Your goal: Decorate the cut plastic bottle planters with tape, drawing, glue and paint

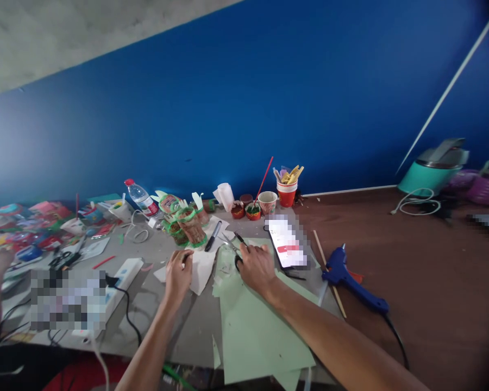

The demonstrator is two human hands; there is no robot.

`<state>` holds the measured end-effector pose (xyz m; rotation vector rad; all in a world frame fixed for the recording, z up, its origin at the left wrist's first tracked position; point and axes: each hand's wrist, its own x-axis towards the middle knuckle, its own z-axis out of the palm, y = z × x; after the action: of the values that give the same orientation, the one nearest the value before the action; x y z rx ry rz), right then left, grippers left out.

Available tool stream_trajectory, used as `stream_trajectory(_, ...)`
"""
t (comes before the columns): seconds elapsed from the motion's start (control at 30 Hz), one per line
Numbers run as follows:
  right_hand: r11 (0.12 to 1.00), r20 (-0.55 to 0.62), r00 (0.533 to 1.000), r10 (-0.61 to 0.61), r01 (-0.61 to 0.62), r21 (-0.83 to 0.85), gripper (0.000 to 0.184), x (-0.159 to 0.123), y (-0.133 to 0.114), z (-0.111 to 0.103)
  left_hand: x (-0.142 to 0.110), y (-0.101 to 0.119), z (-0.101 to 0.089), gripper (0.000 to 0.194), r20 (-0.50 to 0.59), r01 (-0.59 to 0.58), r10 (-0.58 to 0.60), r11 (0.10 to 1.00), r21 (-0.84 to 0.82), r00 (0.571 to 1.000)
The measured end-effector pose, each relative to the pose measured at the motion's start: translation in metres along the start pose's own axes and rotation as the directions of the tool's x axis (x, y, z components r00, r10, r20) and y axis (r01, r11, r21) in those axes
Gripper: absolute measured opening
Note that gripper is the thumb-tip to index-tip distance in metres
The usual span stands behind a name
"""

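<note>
Nearest, pale green sheets lay on the gray table. The right hand gripped the scissors above their upper part, blades pointing away. The left hand curled at the white paper; whether it gripped anything, I could not tell. A blue glue gun lay to the right. Beyond the hands came a marker, a lit phone, brown-and-green pots, then a cup of yellow utensils near the blue wall.

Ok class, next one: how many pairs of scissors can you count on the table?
2. One pair is at the right hand; the other pair lies on the left, beyond the white power strip. More may be hidden in the clutter.
</note>
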<state>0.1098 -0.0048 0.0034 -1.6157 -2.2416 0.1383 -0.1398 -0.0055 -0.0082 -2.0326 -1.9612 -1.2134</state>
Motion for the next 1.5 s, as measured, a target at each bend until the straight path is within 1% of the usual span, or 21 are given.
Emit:
stream_trajectory(0.1, 1.0, 0.024, 1.0, -0.02, 0.02, -0.005, 0.03, -0.002, -0.002, -0.003, -0.008, -0.001, 0.004, 0.023, -0.069, 0.046, -0.049, 0.998, -0.05, 0.996)
stream_trajectory(0.17, 1.0, 0.029, 0.999, -0.021, 0.022, -0.016, 0.022, -0.002, -0.002, -0.004, -0.012, -0.003, 0.006, 0.023, -0.08, 0.067, -0.073, 0.994, -0.083, 0.994)
stream_trajectory(0.27, 0.999, 0.043, 0.999, 0.001, 0.001, -0.044, 0.019, -0.002, -0.003, -0.004, -0.015, -0.003, 0.005, 0.023, -0.086, 0.071, -0.081, 0.991, -0.11, 0.993)
stream_trajectory(0.43, 0.995, 0.044, 0.999, 0.0, 0.005, -0.104, 0.021, -0.001, -0.005, 0.001, -0.015, 0.004, 0.001, 0.022, -0.095, 0.02, -0.028, 0.995, -0.094, 0.995)
stream_trajectory(0.6, 0.988, 0.048, 0.999, 0.019, -0.011, -0.153, 0.023, -0.001, -0.008, 0.001, -0.018, 0.011, 0.001, 0.023, -0.092, -0.015, 0.008, 0.997, -0.073, 0.996)
stream_trajectory(0.83, 0.986, 0.066, 0.996, 0.055, -0.043, -0.163, 0.029, -0.001, -0.013, 0.002, -0.021, 0.014, 0.002, 0.023, -0.061, -0.051, 0.049, 0.998, -0.038, 0.997)
stream_trajectory(1.0, 0.98, 0.079, 0.996, 0.036, -0.02, -0.198, 0.029, 0.0, -0.016, 0.001, -0.021, 0.015, 0.003, 0.023, -0.07, -0.07, 0.068, 0.997, -0.028, 0.995)
stream_trajectory(1.17, 0.981, 0.125, 0.991, 0.035, -0.01, -0.196, 0.02, -0.001, -0.022, -0.008, -0.021, 0.014, 0.004, 0.023, -0.095, -0.069, 0.065, 0.997, -0.039, 0.993)
stream_trajectory(1.33, 0.985, 0.208, 0.978, 0.034, 0.003, -0.175, 0.017, 0.003, -0.027, -0.018, -0.022, 0.014, 0.002, 0.024, -0.108, -0.061, 0.054, 0.996, -0.064, 0.993)
stream_trajectory(1.43, 0.995, 0.231, 0.972, 0.049, -0.028, -0.092, 0.022, 0.018, -0.029, -0.026, -0.022, 0.015, 0.002, 0.025, -0.117, -0.04, 0.031, 0.996, -0.074, 0.993)
stream_trajectory(1.5, 0.999, 0.213, 0.977, 0.033, -0.027, -0.031, 0.024, 0.034, -0.032, -0.033, -0.022, 0.016, 0.002, 0.025, -0.128, -0.027, 0.016, 0.996, -0.084, 0.992)
